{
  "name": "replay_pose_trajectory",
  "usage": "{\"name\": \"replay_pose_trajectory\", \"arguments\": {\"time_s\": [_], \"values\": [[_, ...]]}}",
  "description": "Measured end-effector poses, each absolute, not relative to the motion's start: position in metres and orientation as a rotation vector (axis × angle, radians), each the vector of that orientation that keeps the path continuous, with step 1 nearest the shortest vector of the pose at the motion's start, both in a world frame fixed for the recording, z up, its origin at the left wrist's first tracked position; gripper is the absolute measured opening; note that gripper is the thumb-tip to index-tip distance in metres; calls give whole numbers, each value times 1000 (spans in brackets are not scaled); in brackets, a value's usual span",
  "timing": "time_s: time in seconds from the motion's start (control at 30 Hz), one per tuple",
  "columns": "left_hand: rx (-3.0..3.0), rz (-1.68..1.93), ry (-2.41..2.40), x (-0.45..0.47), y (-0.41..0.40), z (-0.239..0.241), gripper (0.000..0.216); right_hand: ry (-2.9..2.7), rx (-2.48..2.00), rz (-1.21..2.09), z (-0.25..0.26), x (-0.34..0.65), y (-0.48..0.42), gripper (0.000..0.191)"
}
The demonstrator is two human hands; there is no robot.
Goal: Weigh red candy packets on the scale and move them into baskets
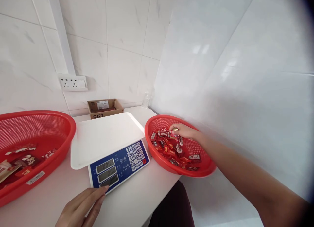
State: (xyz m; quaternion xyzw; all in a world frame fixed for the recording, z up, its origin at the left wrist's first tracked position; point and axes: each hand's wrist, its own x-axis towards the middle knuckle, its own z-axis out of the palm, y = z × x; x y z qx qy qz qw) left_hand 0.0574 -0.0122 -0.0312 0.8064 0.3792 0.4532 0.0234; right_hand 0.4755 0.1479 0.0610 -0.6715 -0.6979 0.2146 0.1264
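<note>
Right hand [183,130], fingers curled over red-wrapped sweets [169,150] in the right basket [198,173], hold unclear from this angle; left hand [82,204], loosely open, empty, at the scale's [121,161] front edge, where finger pressure could skew its reading

likely a shop: the table [127,196] bears a price scale [119,160] and, at its front right corner, a basket [159,160] of wrapped sweets [169,150].
</note>
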Motion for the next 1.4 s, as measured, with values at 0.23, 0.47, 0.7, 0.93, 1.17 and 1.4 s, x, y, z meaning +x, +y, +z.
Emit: {"name": "replay_pose_trajectory", "arguments": {"time_s": [0.23, 0.47, 0.7, 0.93, 1.17, 1.4], "values": [[2539, 1393, 1167, 56, -11, -35, 25, -2156, -2045, 691, 55, 468, 148, 24], [2517, 1329, 1172, 56, -11, -34, 23, -2257, -2222, 694, 23, 440, 135, 93], [2529, 1322, 1157, 58, -11, -30, 21, -2247, -2133, 566, 13, 435, 137, 28], [2532, 1344, 1114, 60, -11, -27, 19, -2117, -2066, 355, 63, 449, 153, 7], [2462, 1256, 1138, 60, -16, -26, 21, -1992, -1879, 265, 122, 404, 169, 15], [2527, 1164, 1157, 61, -22, -22, 25, -2250, -1515, 306, 124, 282, 191, 14]]}}
